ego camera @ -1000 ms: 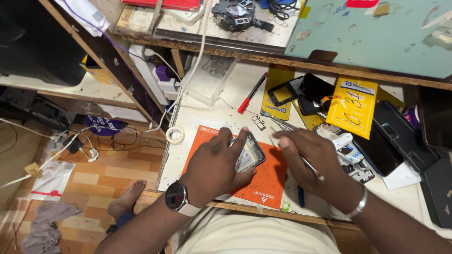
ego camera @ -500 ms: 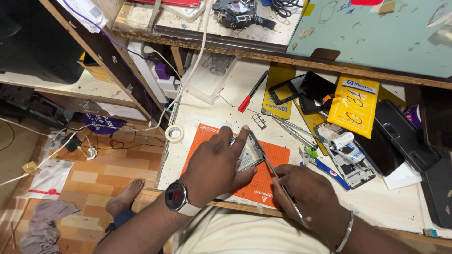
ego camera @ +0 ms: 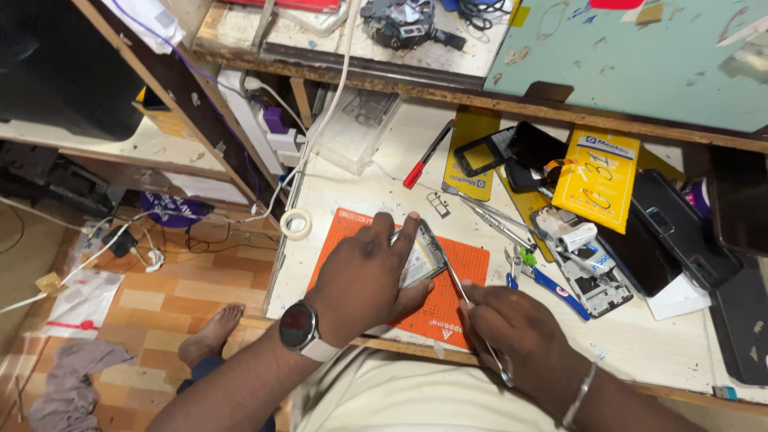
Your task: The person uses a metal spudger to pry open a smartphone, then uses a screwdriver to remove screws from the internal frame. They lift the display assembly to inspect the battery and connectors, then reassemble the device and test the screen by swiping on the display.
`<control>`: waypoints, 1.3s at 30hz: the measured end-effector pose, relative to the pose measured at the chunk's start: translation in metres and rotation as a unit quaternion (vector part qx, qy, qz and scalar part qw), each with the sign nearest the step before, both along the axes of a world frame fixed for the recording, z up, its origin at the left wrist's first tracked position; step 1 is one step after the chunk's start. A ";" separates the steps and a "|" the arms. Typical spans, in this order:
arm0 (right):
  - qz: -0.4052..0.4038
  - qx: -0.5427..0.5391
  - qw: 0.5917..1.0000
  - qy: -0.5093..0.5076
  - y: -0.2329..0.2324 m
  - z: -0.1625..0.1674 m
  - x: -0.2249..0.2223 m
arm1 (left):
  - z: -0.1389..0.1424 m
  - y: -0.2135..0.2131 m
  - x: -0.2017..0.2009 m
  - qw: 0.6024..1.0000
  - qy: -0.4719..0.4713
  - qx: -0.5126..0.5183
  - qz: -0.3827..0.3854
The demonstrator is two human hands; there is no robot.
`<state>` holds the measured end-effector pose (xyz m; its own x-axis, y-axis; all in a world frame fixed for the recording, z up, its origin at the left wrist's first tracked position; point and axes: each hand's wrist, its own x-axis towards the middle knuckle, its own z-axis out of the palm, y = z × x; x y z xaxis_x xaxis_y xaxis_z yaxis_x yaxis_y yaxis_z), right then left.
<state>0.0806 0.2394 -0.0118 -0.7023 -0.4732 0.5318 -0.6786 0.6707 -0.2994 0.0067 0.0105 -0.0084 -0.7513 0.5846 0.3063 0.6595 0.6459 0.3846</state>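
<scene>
My left hand, with a dark watch on its wrist, grips an opened phone and holds it tilted over an orange work mat. My right hand sits near the table's front edge and pinches thin metal tweezers. The tweezers' tip touches the phone's right edge. Much of the phone is hidden under my left fingers.
A roll of tape lies left of the mat. A red pen, yellow packets, dark phones, a dismantled phone frame and blue-handled pliers crowd the table behind and to the right. A shelf edge runs above.
My right hand has pulled back from the far side of the phone to the table's front edge, and its tweezers now point up at the phone. My left hand has kept its hold.
</scene>
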 end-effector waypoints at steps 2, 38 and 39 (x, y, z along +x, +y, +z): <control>0.011 0.014 0.998 -0.061 -0.001 0.001 -0.004 | 0.000 -0.002 0.002 1.000 0.000 -0.001 -0.005; 0.070 0.092 0.993 -0.023 -0.005 -0.009 0.001 | 0.001 0.001 0.003 1.000 0.025 0.011 0.007; 0.073 0.090 0.992 -0.047 -0.005 -0.011 -0.001 | 0.001 0.002 0.003 1.000 0.007 0.004 0.000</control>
<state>0.0800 0.2341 -0.0224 -0.6614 -0.6550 0.3655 -0.7476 0.6152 -0.2503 0.0099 0.0122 -0.0071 -0.7475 0.5816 0.3209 0.6641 0.6435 0.3807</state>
